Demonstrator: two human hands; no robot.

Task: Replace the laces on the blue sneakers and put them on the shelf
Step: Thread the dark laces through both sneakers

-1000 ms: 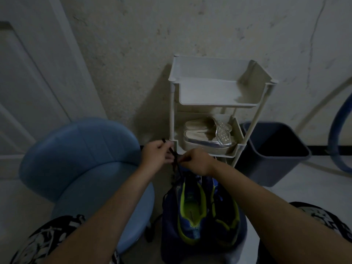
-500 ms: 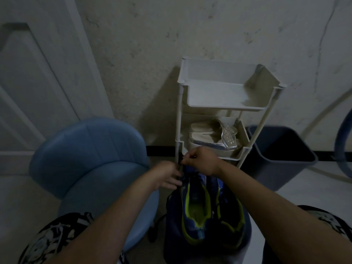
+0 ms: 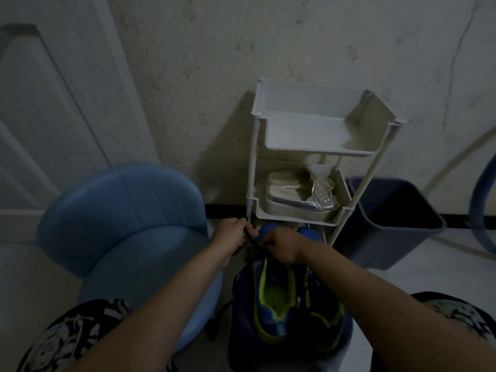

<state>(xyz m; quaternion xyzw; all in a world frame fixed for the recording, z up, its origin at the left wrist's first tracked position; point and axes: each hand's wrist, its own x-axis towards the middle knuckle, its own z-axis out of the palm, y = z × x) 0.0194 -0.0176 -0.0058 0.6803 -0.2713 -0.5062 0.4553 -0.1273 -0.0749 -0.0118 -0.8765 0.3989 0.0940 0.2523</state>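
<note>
A round blue chair (image 3: 128, 237) stands near a white door (image 3: 48, 116). A dark blue bin (image 3: 389, 245) sits on the pale floor (image 3: 429, 280) by the cracked wall (image 3: 295, 36). Two shiny silver sandals (image 3: 298, 194) lie side by side. A blue hose (image 3: 476, 210) curves at the right edge.

1. The bare left forearm (image 3: 161, 304) runs from the lower left of the frame up to the centre.
2. The left grip (image 3: 233, 234) is curled, knuckles up, with fingers and thumb pinching a dark lace (image 3: 249, 238).
3. The bare right forearm (image 3: 375, 296) rises from the lower right edge toward the centre.
4. The right grip (image 3: 284, 245) sits just right of the left, back upward, fingers curled down onto the same lace.
</note>
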